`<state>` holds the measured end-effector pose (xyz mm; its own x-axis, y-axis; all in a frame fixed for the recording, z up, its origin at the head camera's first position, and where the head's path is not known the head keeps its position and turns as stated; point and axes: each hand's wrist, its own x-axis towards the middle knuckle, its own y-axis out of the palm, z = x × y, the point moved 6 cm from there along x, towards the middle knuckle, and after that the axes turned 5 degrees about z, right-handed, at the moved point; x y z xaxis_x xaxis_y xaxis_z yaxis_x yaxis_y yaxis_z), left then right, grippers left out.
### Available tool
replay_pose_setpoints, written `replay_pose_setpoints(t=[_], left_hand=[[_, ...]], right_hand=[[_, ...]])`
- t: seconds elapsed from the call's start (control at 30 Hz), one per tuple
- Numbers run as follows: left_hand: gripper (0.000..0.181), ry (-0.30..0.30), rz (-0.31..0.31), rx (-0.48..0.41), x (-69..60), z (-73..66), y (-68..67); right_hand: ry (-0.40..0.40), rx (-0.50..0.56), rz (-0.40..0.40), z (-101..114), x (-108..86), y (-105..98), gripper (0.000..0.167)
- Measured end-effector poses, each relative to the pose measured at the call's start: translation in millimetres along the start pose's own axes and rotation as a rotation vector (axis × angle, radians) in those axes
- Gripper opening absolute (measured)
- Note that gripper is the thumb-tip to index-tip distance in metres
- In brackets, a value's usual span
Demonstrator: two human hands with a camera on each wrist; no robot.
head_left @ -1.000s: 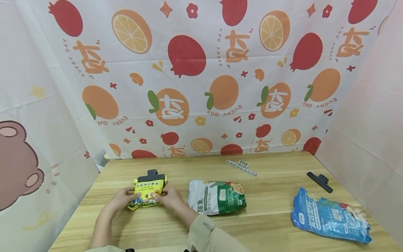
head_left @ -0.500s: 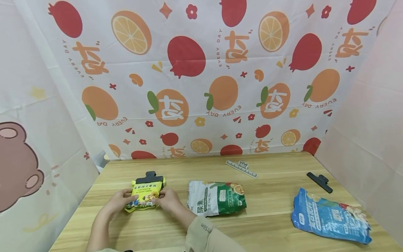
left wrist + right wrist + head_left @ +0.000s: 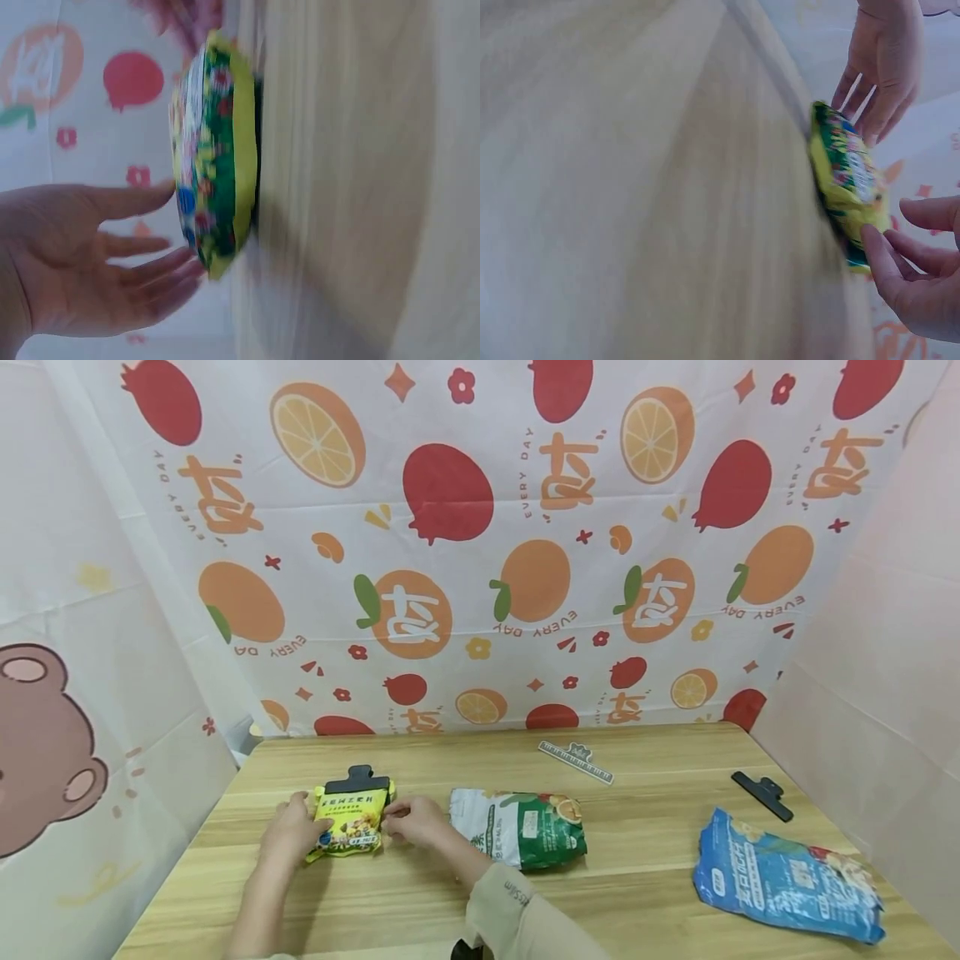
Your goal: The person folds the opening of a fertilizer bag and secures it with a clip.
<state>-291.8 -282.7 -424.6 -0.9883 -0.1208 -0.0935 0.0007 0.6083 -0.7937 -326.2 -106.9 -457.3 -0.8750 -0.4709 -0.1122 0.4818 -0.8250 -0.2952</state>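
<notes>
A small yellow packet [image 3: 349, 818] with printed pictures lies on the table at the left in the head view. Its far edge is held by a black bag clip [image 3: 358, 783]. At the packet's left side is my left hand [image 3: 288, 833]; in the left wrist view its fingers are extended and the thumb tip is at the packet [image 3: 217, 150]. My right hand [image 3: 418, 821] is at the packet's right side. In the right wrist view its thumb stands apart, and a fingertip of that right hand [image 3: 922, 277] is at the packet's edge.
A white and green bag [image 3: 525, 828] lies right of my right hand. Farther right is a blue bag [image 3: 787, 881], with a black clip [image 3: 762, 795] behind it. A pale clip with a piano-key pattern [image 3: 576, 761] lies near the table's back edge. Printed cloth [image 3: 480, 677] hangs behind.
Both hands have loosened their hold on the yellow packet and drawn slightly outward. The packet first slid a little toward me, then shifted back slightly. The other bags and clips stay put.
</notes>
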Motion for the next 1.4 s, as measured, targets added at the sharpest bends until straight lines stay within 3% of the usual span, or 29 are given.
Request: replay_pose_setpoints(t=[0.07,0.13,0.2,0.3,0.4,0.57,0.63,0.77,0.83,0.9,1.0,1.1,1.23,1.33,1.4], left_hand=[[0.062,0.018,-0.118,-0.005,-2.1,-14.3,-0.6],[0.058,0.062,-0.196,-0.087,-4.4,-30.4,3.0],[0.052,0.129,-0.228,-0.198,-7.2,-49.6,8.5],[0.040,0.219,-0.218,-0.331,-14.1,-80.8,20.0],[0.031,0.307,-0.176,-0.347,-23.8,-109.7,34.7],[0.015,0.463,-0.018,-0.197,-44.2,-145.5,72.0],[0.009,0.526,0.053,-0.142,-52.2,-155.3,87.6],[0.005,0.586,0.184,-0.121,-63.8,-163.8,115.7],[0.004,0.559,0.274,-0.175,-66.4,-161.5,128.8],[0.004,0.494,0.389,-0.273,-67.9,-156.6,141.5],[0.007,0.356,0.565,-0.449,-72.0,-148.0,157.6],[0.013,0.205,0.693,-0.653,-77.5,-143.1,169.9],[0.026,0.001,0.743,-1.041,-83.0,-142.4,178.2],[0.042,-0.180,0.727,-1.396,-84.9,-145.0,181.4],[0.049,-0.274,0.703,-1.557,-85.4,-146.7,183.2]], right_hand=[[-0.022,-0.035,0.016,4,-1.7,-9,0.019],[-0.055,-0.076,0.032,9,-4.4,-20,0.021],[-0.081,-0.132,0.042,14,-8.0,-33,0.021],[-0.119,-0.189,0.049,23,-15.1,-57,0.020],[-0.140,-0.262,0.042,29,-22.4,-82,0.021],[-0.123,-0.421,0.027,22,-33.1,-117,0.020],[-0.115,-0.467,0.029,17,-37.1,-127,0.020],[-0.121,-0.548,0.032,7,-42.8,-141,0.021],[-0.122,-0.597,0.030,3,-43.9,-145,0.020],[-0.122,-0.635,0.033,-2,-44.3,-147,0.020],[-0.111,-0.675,0.033,-10,-43.2,-148,0.020],[-0.109,-0.712,0.029,-18,-41.4,-149,0.022],[-0.099,-0.718,0.029,-25,-40.0,-151,0.025],[-0.072,-0.713,0.028,-28,-39.6,-151,0.026],[-0.063,-0.720,0.030,-29,-39.1,-150,0.026]])
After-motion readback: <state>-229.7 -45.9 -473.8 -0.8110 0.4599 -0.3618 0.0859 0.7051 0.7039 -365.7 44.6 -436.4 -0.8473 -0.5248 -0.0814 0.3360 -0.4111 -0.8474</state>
